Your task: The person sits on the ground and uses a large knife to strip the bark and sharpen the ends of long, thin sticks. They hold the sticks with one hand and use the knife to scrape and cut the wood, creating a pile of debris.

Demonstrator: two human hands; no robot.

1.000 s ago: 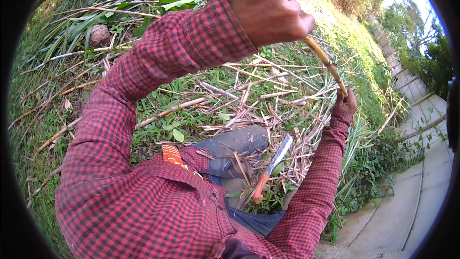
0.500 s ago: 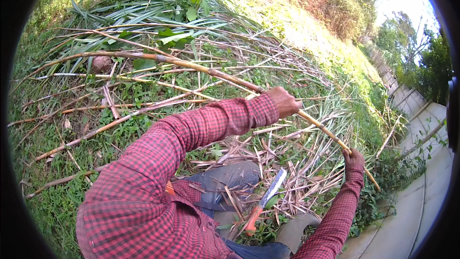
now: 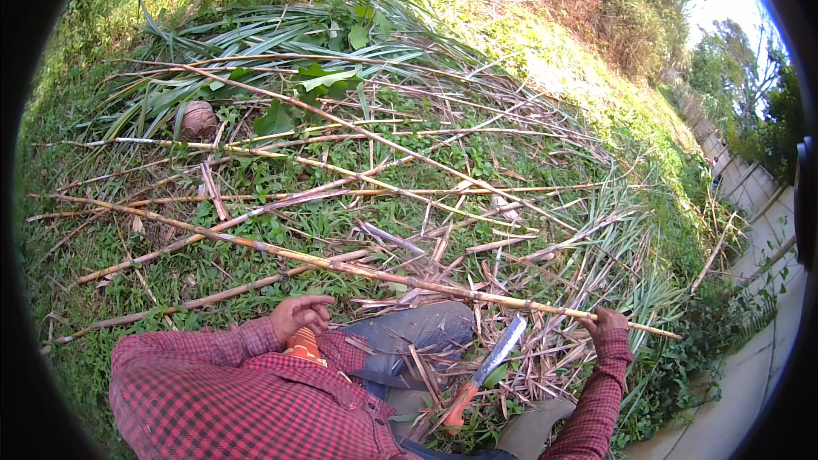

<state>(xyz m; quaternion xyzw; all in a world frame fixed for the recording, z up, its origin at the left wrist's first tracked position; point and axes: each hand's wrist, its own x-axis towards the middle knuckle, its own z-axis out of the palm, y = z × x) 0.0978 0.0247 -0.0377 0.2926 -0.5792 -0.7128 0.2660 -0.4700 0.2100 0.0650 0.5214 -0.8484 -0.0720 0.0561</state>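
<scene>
A long, yellow-brown jointed cane stalk point(image 3: 375, 273) slants across in front of me, its near end at the right and its far end over the grass at the left. My right hand point(image 3: 608, 324) grips it close to the right end. My left hand point(image 3: 302, 318) holds nothing; its fingers are loosely bent and apart, beside my left knee and below the stalk. Between my legs rests a machete point(image 3: 499, 350) with an orange handle, blade tip up among dry husk scraps point(image 3: 554, 349). More cane stalks point(image 3: 366, 181) lie crossed on the grass ahead.
Long green leaves point(image 3: 281, 30) are heaped at the back. A round brown object point(image 3: 199, 120), perhaps a coconut, sits at the far left. Along the right runs a grey panelled wall point(image 3: 754, 358), with leafy plants at its foot. Sunlit grass slopes up behind.
My left hand has let go of the stalk and drawn back left toward my body. The stalk has come down lower and nearer, with my right hand still on it.
</scene>
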